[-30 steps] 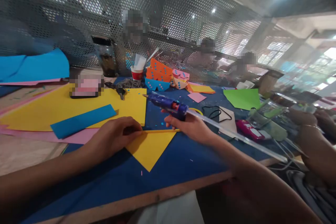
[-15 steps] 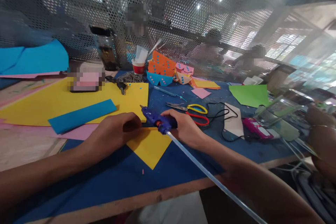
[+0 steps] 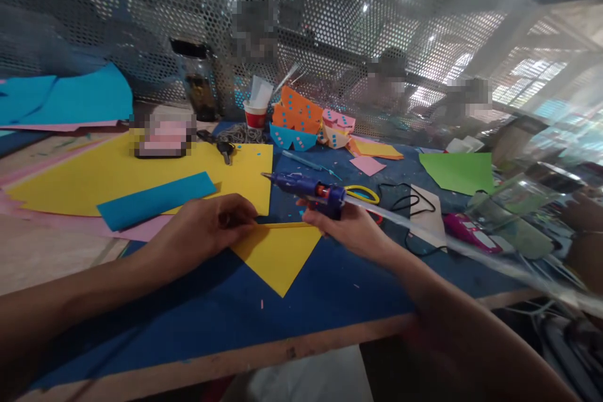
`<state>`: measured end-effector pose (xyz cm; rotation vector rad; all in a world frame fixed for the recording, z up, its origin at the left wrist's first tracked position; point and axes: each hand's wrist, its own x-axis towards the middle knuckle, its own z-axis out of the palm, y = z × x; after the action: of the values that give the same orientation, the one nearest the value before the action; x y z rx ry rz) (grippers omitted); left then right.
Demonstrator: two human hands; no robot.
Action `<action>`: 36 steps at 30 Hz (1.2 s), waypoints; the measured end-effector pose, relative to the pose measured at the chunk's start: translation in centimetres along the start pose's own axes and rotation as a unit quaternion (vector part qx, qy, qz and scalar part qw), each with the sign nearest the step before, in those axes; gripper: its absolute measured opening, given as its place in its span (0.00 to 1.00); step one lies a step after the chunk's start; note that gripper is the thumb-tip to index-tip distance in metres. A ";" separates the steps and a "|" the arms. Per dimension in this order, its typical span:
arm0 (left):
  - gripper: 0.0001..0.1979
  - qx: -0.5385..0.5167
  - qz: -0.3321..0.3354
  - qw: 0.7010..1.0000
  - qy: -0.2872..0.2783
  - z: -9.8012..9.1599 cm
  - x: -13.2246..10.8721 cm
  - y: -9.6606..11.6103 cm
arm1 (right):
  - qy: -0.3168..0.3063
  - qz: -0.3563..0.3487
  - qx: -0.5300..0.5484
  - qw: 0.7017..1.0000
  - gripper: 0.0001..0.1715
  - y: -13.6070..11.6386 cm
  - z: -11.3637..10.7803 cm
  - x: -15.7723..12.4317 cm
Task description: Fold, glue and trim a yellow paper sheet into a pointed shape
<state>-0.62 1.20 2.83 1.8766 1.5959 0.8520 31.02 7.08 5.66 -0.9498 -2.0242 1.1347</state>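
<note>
A yellow paper triangle [image 3: 279, 257] lies point-down on the blue table cover [image 3: 198, 320] in front of me. My left hand [image 3: 207, 232] is closed, with its fingers pressed on the triangle's folded top-left edge. My right hand [image 3: 351, 229] grips a blue glue gun [image 3: 306, 187], held level just above the triangle's top-right corner, nozzle pointing left. A long clear glue stick [image 3: 452, 245] trails from the gun's back toward the right.
A large yellow sheet [image 3: 117, 179] with a blue strip [image 3: 155, 200] lies to the left. Scissors [image 3: 362, 196], a black cord [image 3: 409, 201], a green sheet [image 3: 459, 171], dotted paper pieces [image 3: 299, 122] and a red cup [image 3: 255, 116] sit behind. A perforated metal screen [image 3: 330, 31] backs the table; another person's arm [image 3: 584, 245] is at right.
The glue gun was lowered to the triangle's top edge half a second ago, and has since lifted and swung back to the right. My left hand stayed on the triangle.
</note>
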 end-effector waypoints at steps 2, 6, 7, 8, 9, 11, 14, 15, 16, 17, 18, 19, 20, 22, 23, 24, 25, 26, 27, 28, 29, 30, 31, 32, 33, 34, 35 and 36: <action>0.17 -0.028 -0.010 1.000 -0.004 0.1 0.0 0.0 | -0.040 0.040 0.048 0.997 0.34 -0.3 -0.1 -0.4; 0.19 -0.059 -0.019 0.998 0.011 0.3 0.0 -0.2 | -0.052 0.013 0.021 0.998 0.32 -0.3 -0.7 -0.8; 0.19 -0.061 -0.020 0.998 0.015 0.4 0.0 -0.3 | -0.057 0.004 0.008 0.998 0.31 -0.3 -1.0 -0.9; 0.19 -0.059 -0.021 0.998 0.017 0.4 0.0 -0.4 | -0.066 0.002 0.001 0.998 0.30 -0.3 -1.2 -0.8; 0.19 -0.055 -0.021 0.998 0.015 0.4 0.0 -0.4 | -0.076 0.004 0.001 0.997 0.30 -0.3 -1.5 -0.8; 0.19 -0.049 -0.020 0.999 0.012 0.5 0.0 -0.6 | -0.096 0.018 0.010 0.995 0.31 -0.4 -1.9 -0.7; 0.20 -0.044 -0.017 0.999 0.011 0.6 0.0 -0.7 | -0.124 0.041 0.011 0.991 0.33 -0.6 -2.5 -0.7; 0.20 -0.041 -0.017 0.999 0.010 0.7 0.0 -0.7 | -0.137 0.049 0.000 0.989 0.33 -0.7 -2.7 -0.7; 0.20 -0.038 -0.017 0.999 0.010 0.7 0.0 -0.7 | -0.150 0.058 -0.016 0.987 0.34 -0.8 -2.9 -0.8; 0.21 -0.037 -0.017 0.999 0.010 0.7 0.0 -0.7 | -0.161 0.067 -0.034 0.984 0.34 -0.9 -3.1 -0.8; 0.21 -0.038 -0.018 0.999 0.008 0.8 0.0 -0.7 | -0.171 0.077 -0.053 0.981 0.34 -1.0 -3.3 -0.9; 0.21 -0.040 -0.020 0.999 0.006 0.8 0.0 -0.6 | -0.177 0.085 -0.068 0.978 0.35 -1.1 -3.4 -0.9; 0.21 -0.042 -0.021 0.999 0.004 0.8 -0.1 -0.6 | -0.182 0.092 -0.081 0.976 0.35 -1.2 -3.6 -1.0; 0.21 -0.044 -0.022 0.999 0.002 0.7 -0.1 -0.6 | -0.182 0.094 -0.094 0.974 0.35 -1.4 -3.7 -1.0; 0.21 -0.043 -0.022 0.999 0.003 0.7 -0.1 -0.6 | -0.178 0.087 -0.095 0.976 0.34 -1.5 -3.7 -1.0; 0.21 -0.044 -0.021 0.999 0.005 0.7 -0.1 -0.6 | -0.174 0.074 -0.096 0.977 0.33 -1.5 -3.6 -1.0; 0.20 -0.046 -0.020 0.999 0.008 0.7 -0.1 -0.7 | -0.170 0.061 -0.097 0.979 0.32 -1.6 -3.5 -1.1; 0.20 -0.049 -0.019 0.999 0.009 0.7 -0.1 -0.8 | -0.168 0.049 -0.099 0.980 0.30 -1.6 -3.5 -1.1; 0.19 -0.052 -0.017 0.998 0.011 0.7 -0.1 -0.8 | -0.169 0.040 -0.103 0.979 0.29 -1.6 -3.4 -1.1; 0.19 -0.056 -0.015 0.998 0.012 0.7 -0.1 -0.9 | -0.171 0.034 -0.108 0.979 0.28 -1.6 -3.3 -1.1; 0.19 -0.060 -0.014 0.998 0.013 0.7 -0.1 -1.0 | -0.173 0.032 -0.113 0.978 0.27 -1.6 -3.2 -1.1; 0.18 -0.063 -0.014 0.998 0.013 0.7 -0.1 -1.0 | -0.174 0.032 -0.118 0.977 0.26 -1.6 -3.2 -1.1; 0.18 -0.067 -0.014 0.998 0.012 0.7 -0.1 -1.0 | -0.172 0.031 -0.122 0.977 0.25 -1.6 -3.1 -1.0; 0.19 -0.070 -0.016 0.997 0.010 0.7 0.0 -1.0 | -0.170 0.029 -0.123 0.977 0.25 -1.6 -3.1 -1.0; 0.19 -0.073 -0.018 0.997 0.008 0.7 0.0 -1.0 | -0.170 0.028 -0.124 0.977 0.25 -1.6 -3.0 -1.0; 0.19 -0.075 -0.019 0.997 0.007 0.7 0.0 -1.0 | -0.172 0.027 -0.125 0.977 0.25 -1.5 -3.0 -1.0; 0.19 -0.076 -0.020 0.997 0.007 0.7 0.0 -0.9 | -0.176 0.025 -0.125 0.976 0.25 -1.5 -3.0 -1.0; 0.19 -0.076 -0.020 0.997 0.009 0.7 0.0 -0.9 | -0.179 0.024 -0.125 0.976 0.25 -1.5 -2.9 -0.9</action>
<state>-0.71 1.38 1.72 1.7307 1.5296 0.9474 33.40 7.03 8.11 -0.9729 -2.4935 1.1598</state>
